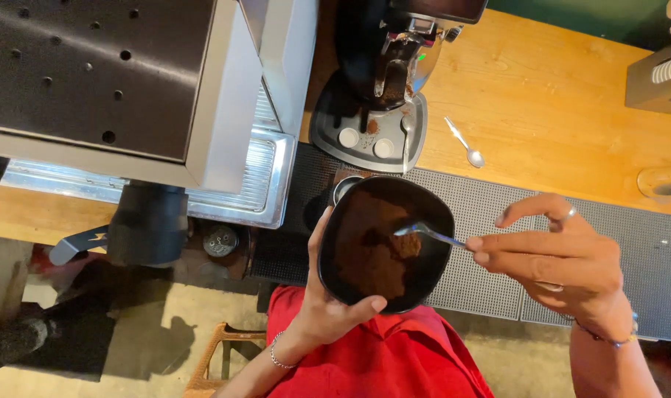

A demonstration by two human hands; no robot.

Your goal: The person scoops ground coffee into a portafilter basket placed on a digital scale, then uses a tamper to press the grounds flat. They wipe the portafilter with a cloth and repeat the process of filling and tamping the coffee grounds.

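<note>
Nearest, above a red apron (394, 354): left hand (324, 306) cupped under a black bowl (386, 242), thumb hooked over the near rim, fingers wrapped up the left side, closed firmly on it. Inside, brown coffee grounds (369, 254) heaped toward the left and middle of the bowl.

To the right, at about the same depth: right hand (564, 258), thumb and forefinger pinched shut on the handle of a spoon (424, 233), other fingers loosely curled, one lifted. Long axis of the spoon nearly level across the view, handle at the right, its head at the left, dipped into the grounds just right of the heap's centre. So: grounds lying straight leftward from the pinching fingertips, along the spoon's own line; bowl held just beside and left of that hand.

Beneath both, a dark ribbed mat (483, 214) on a wooden counter (557, 96). Farther off, a second spoon (464, 144) lying loose on the wood, a grinder (383, 81) with a dusted tray, and an espresso machine (129, 81) at the left.
</note>
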